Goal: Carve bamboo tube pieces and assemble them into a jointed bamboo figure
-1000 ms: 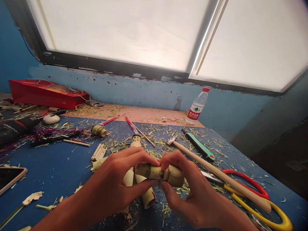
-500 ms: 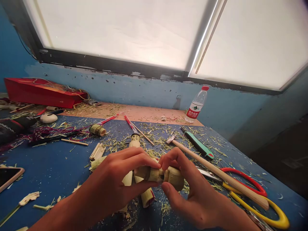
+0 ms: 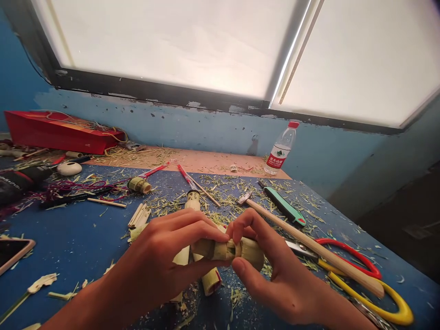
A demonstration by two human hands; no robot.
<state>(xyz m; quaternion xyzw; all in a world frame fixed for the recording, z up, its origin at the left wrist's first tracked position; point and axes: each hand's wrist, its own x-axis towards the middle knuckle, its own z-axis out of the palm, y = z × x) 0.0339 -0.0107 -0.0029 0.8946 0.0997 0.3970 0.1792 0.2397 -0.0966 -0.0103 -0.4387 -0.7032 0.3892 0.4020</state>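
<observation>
Between my two hands lies a short piece of pale green bamboo (image 3: 220, 250), held level above the table, with a notched, narrower part near its middle. My left hand (image 3: 172, 247) is closed round its left end, thumb below and fingers on top. The thumb and fingers of my right hand (image 3: 264, 266) pinch the right end, close to the notch. Under my hands more bamboo tubes lie on the table, one with a reddish rim (image 3: 212, 282). Just beyond stands or lies a bamboo piece with dark markings (image 3: 193, 199); my left hand partly hides it.
Right of my hands lie a wooden-handled hammer (image 3: 309, 243), red-and-yellow scissors (image 3: 388, 298) and a green cutter (image 3: 285, 206). A water bottle (image 3: 280, 151) stands at the back. A power drill (image 3: 24, 183), phone (image 3: 15, 254) and red box (image 3: 62, 133) are left. Shavings cover the blue table (image 3: 103, 233).
The bamboo's right end and my right fingers have shifted very slightly to the right. Both hands keep their hold, and the things on the table stay put.
</observation>
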